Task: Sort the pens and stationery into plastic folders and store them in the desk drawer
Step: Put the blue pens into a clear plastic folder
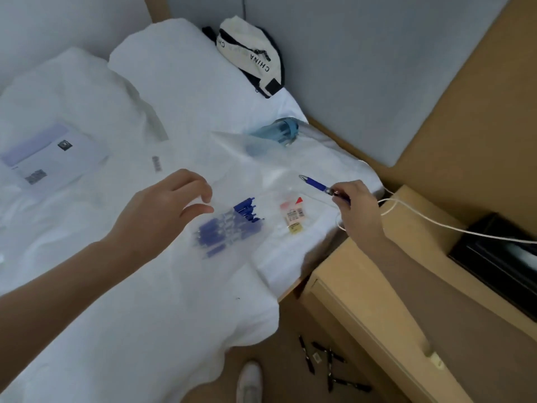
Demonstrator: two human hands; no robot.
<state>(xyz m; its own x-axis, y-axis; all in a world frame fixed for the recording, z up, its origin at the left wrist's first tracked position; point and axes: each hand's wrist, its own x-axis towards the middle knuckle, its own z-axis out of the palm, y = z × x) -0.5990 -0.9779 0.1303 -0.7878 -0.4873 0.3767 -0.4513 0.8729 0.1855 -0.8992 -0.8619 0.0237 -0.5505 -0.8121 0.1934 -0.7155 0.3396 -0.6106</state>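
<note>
Right hand (356,209) pinched a blue pen (318,186) above the bed's (130,315) right edge; left hand (162,212) hovered, fingers relaxed, holding nothing, beside a clear folder of blue pens (229,225).

Both bare forearms reach forward from the bottom of the view. The left arm comes in from the lower left, and the left hand (171,205) is held palm down, its fingers loosely curled with the thumb held apart below them, gripping nothing. The right arm comes in from the lower right, wrist bent slightly inward. The right hand (359,209) has its fingers curled in a grip round the rear end of a pen (318,186), whose tip points up and left.
</note>
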